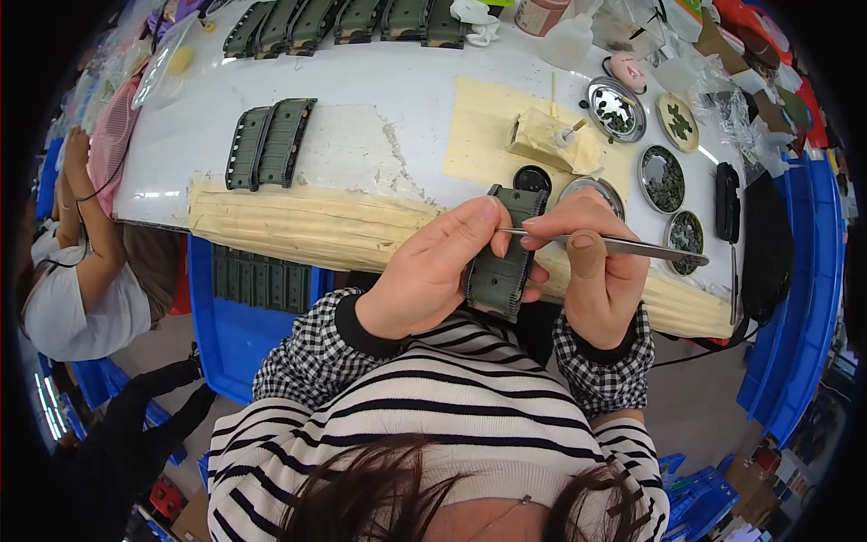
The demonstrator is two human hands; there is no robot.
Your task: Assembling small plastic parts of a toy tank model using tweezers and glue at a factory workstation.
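Observation:
My left hand (417, 271) is closed on a dark green curved plastic piece (495, 282) with ridged edges, held above the padded front edge of the table. Between the fingers and thumb of my right hand (603, 271) are metal tweezers (652, 249), lying nearly level. Their tip reaches the upper part of the green piece, close to my left thumb. Whether the tips grip anything is too small to tell. Some right fingertips show beside the piece's right edge. Behind my hands are a small black round dish (533, 174) and a partly hidden metal dish (619, 200).
Two similar green pieces (284, 144) lie at left, with several more (357, 23) along the back. Round dishes of small dark green bits (642, 173) stand at right, beside a cream block (542, 140). Below is a blue bin (230, 339). Another person (86, 289) sits at far left.

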